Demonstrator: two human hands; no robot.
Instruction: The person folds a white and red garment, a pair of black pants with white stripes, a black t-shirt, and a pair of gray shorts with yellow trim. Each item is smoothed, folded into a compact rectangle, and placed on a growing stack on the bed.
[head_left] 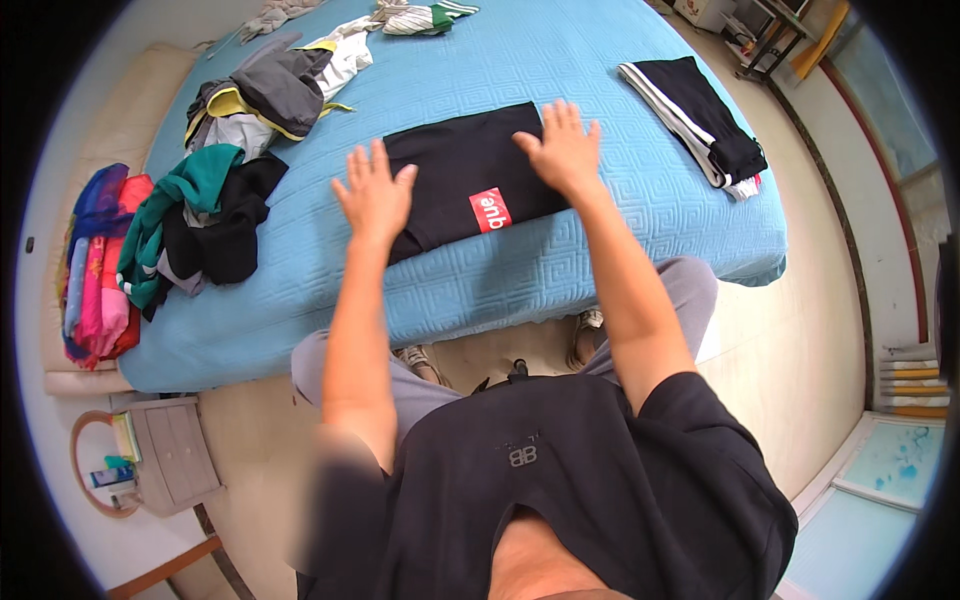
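Note:
A black garment [450,165] with a red printed patch lies folded into a flat rectangle near the edge of the bed. My left hand [376,195] rests at its left side, fingers spread and pointing away from me. At its right side my right hand [564,150] lies with fingers stretched out, the thumb over the dark cloth. Neither hand grips the fabric. What kind of garment it is, the folds do not show.
A blue quilted bedspread [430,290] covers the bed. Folded black trousers [695,115] with white stripes lie at the right. Loose clothes, grey [280,90] and green [195,190], heap at the left beside bright folded fabrics [100,260]. A small drawer cabinet [178,455] stands lower left.

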